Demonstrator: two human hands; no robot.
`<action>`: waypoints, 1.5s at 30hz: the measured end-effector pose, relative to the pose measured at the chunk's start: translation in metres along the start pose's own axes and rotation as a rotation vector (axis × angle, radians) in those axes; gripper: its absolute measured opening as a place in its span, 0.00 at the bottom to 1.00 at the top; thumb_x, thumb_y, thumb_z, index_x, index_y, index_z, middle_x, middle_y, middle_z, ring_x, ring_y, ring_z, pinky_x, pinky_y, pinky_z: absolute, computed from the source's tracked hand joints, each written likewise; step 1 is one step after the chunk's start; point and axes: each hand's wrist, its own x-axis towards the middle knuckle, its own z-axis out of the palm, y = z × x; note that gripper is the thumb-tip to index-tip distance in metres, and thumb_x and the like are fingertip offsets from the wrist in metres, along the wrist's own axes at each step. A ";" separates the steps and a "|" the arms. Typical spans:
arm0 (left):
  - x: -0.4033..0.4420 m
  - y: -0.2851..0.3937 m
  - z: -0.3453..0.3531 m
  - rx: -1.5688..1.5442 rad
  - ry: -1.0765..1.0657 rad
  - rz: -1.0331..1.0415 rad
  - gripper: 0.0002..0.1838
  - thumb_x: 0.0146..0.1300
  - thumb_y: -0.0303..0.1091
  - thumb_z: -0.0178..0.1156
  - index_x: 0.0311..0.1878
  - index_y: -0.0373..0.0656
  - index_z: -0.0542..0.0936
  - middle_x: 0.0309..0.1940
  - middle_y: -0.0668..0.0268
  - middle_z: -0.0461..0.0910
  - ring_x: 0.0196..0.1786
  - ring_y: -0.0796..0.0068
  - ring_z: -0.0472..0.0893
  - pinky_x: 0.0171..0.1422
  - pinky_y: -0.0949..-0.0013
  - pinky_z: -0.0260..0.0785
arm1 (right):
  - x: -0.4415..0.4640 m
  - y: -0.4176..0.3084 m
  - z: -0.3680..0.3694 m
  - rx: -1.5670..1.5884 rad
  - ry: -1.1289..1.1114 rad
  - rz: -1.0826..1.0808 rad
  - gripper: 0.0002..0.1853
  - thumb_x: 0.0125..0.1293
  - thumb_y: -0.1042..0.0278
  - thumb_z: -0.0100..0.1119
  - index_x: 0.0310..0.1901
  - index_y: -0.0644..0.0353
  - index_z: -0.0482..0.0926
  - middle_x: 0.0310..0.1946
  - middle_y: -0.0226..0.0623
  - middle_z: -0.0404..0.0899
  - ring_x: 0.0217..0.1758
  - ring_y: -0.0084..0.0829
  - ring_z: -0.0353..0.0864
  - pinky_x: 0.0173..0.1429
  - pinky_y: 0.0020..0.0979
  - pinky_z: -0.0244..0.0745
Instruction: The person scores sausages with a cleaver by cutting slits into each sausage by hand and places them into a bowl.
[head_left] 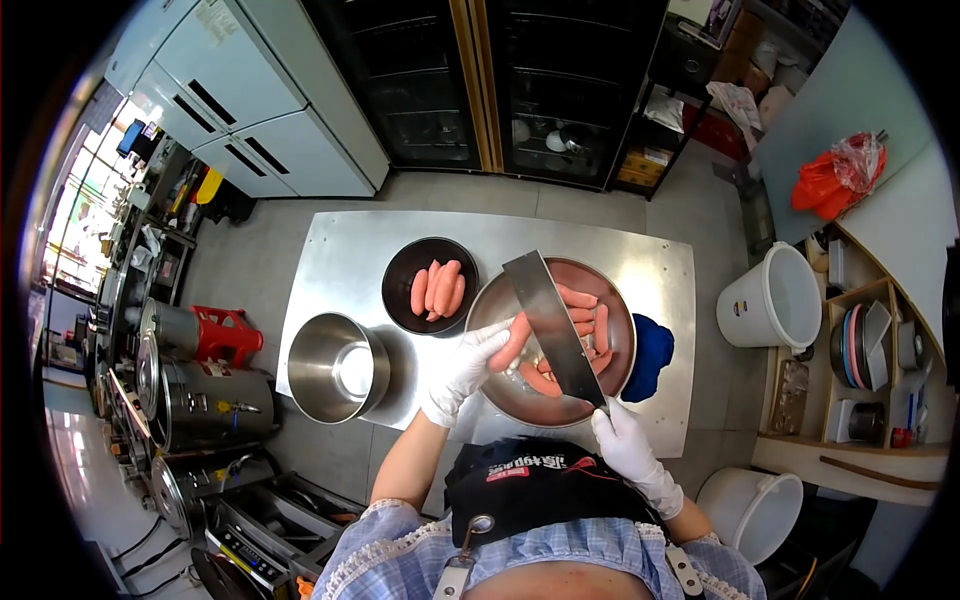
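Note:
My left hand (464,368), in a white glove, holds a pink sausage (511,343) over the left side of a wide metal basin (485,290). My right hand (628,445), gloved too, is closed on the handle of a large knife (556,325). Its broad blade slants up and left across the basin, close to the held sausage. Several sausages (601,328) and some small cut pieces lie in the basin, partly hidden by the blade. A black bowl (393,292) to the left holds several whole sausages (445,288).
An empty steel pot (340,368) stands at the left of the metal table (340,250). A blue cloth (650,358) lies right of the basin. White buckets (757,308) stand on the right, large steel pots (215,405) on the left. Fridges (225,90) are behind the table.

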 end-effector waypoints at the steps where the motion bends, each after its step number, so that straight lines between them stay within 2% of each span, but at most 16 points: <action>1: -0.002 0.000 0.001 0.015 0.005 -0.028 0.24 0.71 0.38 0.55 0.64 0.33 0.72 0.44 0.66 0.81 0.41 0.79 0.80 0.46 0.75 0.73 | 0.001 -0.001 0.001 0.008 -0.006 0.022 0.10 0.69 0.70 0.51 0.46 0.66 0.76 0.28 0.53 0.78 0.33 0.53 0.80 0.36 0.43 0.73; 5: -0.007 0.002 0.002 -0.007 -0.068 -0.101 0.21 0.71 0.37 0.56 0.61 0.33 0.74 0.38 0.67 0.81 0.35 0.80 0.79 0.40 0.75 0.72 | 0.007 -0.007 0.001 0.042 -0.035 0.029 0.09 0.70 0.69 0.51 0.44 0.67 0.74 0.27 0.54 0.76 0.32 0.55 0.78 0.35 0.44 0.71; 8: -0.006 0.003 0.003 -0.040 -0.044 -0.074 0.21 0.71 0.38 0.55 0.60 0.35 0.76 0.38 0.69 0.80 0.35 0.81 0.75 0.41 0.77 0.67 | 0.006 -0.006 0.006 0.051 -0.027 0.011 0.09 0.70 0.69 0.50 0.43 0.68 0.74 0.26 0.55 0.75 0.33 0.56 0.77 0.35 0.44 0.70; 11: -0.007 -0.001 0.006 -0.066 0.030 -0.061 0.21 0.71 0.39 0.54 0.60 0.35 0.76 0.36 0.69 0.80 0.33 0.81 0.74 0.38 0.77 0.66 | 0.005 -0.003 0.006 0.073 -0.036 0.010 0.09 0.70 0.69 0.50 0.43 0.68 0.73 0.27 0.55 0.75 0.34 0.56 0.77 0.36 0.44 0.70; 15: -0.006 -0.005 0.009 0.001 -0.029 -0.101 0.20 0.71 0.38 0.54 0.60 0.35 0.77 0.35 0.69 0.80 0.32 0.81 0.74 0.39 0.77 0.66 | 0.010 -0.009 0.006 0.073 -0.025 0.048 0.09 0.70 0.70 0.50 0.43 0.68 0.73 0.28 0.56 0.76 0.34 0.56 0.77 0.36 0.44 0.70; 17: -0.007 -0.006 0.011 0.023 -0.031 -0.092 0.17 0.70 0.37 0.56 0.54 0.35 0.79 0.34 0.68 0.81 0.32 0.81 0.77 0.38 0.77 0.70 | 0.013 -0.012 0.009 0.124 0.043 -0.038 0.07 0.71 0.73 0.46 0.39 0.65 0.74 0.18 0.28 0.70 0.20 0.19 0.68 0.27 0.26 0.66; 20: -0.009 0.005 0.014 -0.013 -0.007 -0.080 0.17 0.70 0.37 0.56 0.56 0.35 0.79 0.34 0.68 0.81 0.31 0.82 0.76 0.37 0.77 0.69 | 0.011 -0.009 0.010 0.087 0.037 -0.056 0.07 0.72 0.73 0.46 0.38 0.65 0.74 0.18 0.28 0.70 0.21 0.19 0.68 0.27 0.26 0.66; 21: -0.009 0.005 0.013 -0.014 -0.005 -0.076 0.17 0.70 0.37 0.56 0.56 0.35 0.79 0.34 0.68 0.81 0.31 0.82 0.76 0.37 0.77 0.69 | 0.011 -0.010 0.009 0.087 0.035 -0.059 0.07 0.72 0.73 0.46 0.38 0.65 0.74 0.18 0.28 0.70 0.21 0.19 0.68 0.27 0.26 0.66; 23: -0.008 0.002 0.011 0.055 -0.047 -0.076 0.18 0.70 0.37 0.56 0.57 0.35 0.78 0.34 0.68 0.81 0.31 0.82 0.75 0.36 0.78 0.68 | 0.010 -0.011 0.007 0.087 0.011 0.013 0.08 0.69 0.71 0.50 0.41 0.69 0.72 0.25 0.54 0.75 0.31 0.53 0.78 0.35 0.43 0.70; 30: -0.006 0.009 0.016 0.106 -0.053 -0.060 0.22 0.72 0.39 0.52 0.62 0.34 0.75 0.33 0.69 0.80 0.29 0.81 0.73 0.34 0.76 0.65 | 0.011 -0.010 0.007 0.153 0.016 0.040 0.07 0.69 0.72 0.51 0.41 0.68 0.73 0.25 0.51 0.75 0.29 0.49 0.77 0.35 0.40 0.70; 32: -0.004 0.011 0.016 0.088 -0.027 -0.042 0.22 0.73 0.38 0.51 0.63 0.34 0.74 0.40 0.65 0.81 0.36 0.78 0.78 0.41 0.74 0.70 | 0.009 -0.015 0.007 0.212 0.067 0.035 0.07 0.69 0.72 0.51 0.41 0.68 0.74 0.25 0.51 0.75 0.29 0.49 0.77 0.35 0.40 0.70; 36: 0.001 0.011 0.023 -0.043 0.027 -0.036 0.21 0.73 0.38 0.50 0.63 0.34 0.74 0.45 0.63 0.81 0.42 0.76 0.79 0.47 0.73 0.70 | 0.003 -0.013 0.003 0.184 0.027 0.083 0.07 0.69 0.72 0.51 0.42 0.67 0.74 0.25 0.51 0.76 0.29 0.50 0.77 0.35 0.40 0.71; 39: 0.003 0.013 0.029 -0.209 0.065 -0.053 0.21 0.74 0.38 0.49 0.63 0.34 0.73 0.48 0.62 0.81 0.46 0.75 0.79 0.52 0.72 0.71 | -0.001 -0.008 0.003 0.078 0.014 -0.003 0.07 0.69 0.72 0.52 0.42 0.67 0.74 0.26 0.51 0.76 0.30 0.51 0.78 0.35 0.41 0.71; 43: -0.003 0.023 0.039 -0.176 0.068 0.001 0.21 0.74 0.37 0.48 0.63 0.33 0.73 0.54 0.60 0.79 0.54 0.72 0.78 0.60 0.69 0.69 | -0.005 -0.003 0.005 0.031 0.010 -0.040 0.08 0.69 0.71 0.53 0.42 0.68 0.74 0.25 0.52 0.75 0.29 0.52 0.77 0.33 0.42 0.70; 44: -0.006 0.028 0.043 -0.121 0.062 0.042 0.21 0.74 0.37 0.48 0.63 0.33 0.72 0.57 0.60 0.77 0.59 0.71 0.76 0.65 0.68 0.67 | -0.005 -0.002 0.005 0.001 0.003 -0.050 0.08 0.69 0.70 0.53 0.42 0.68 0.74 0.24 0.52 0.75 0.28 0.52 0.77 0.32 0.42 0.70; 45: -0.009 0.032 0.049 -0.121 0.063 0.043 0.21 0.74 0.37 0.48 0.63 0.33 0.72 0.57 0.60 0.77 0.59 0.71 0.76 0.65 0.68 0.67 | -0.005 -0.001 0.006 0.002 0.002 -0.051 0.08 0.69 0.70 0.53 0.42 0.68 0.74 0.24 0.52 0.75 0.28 0.52 0.77 0.32 0.42 0.70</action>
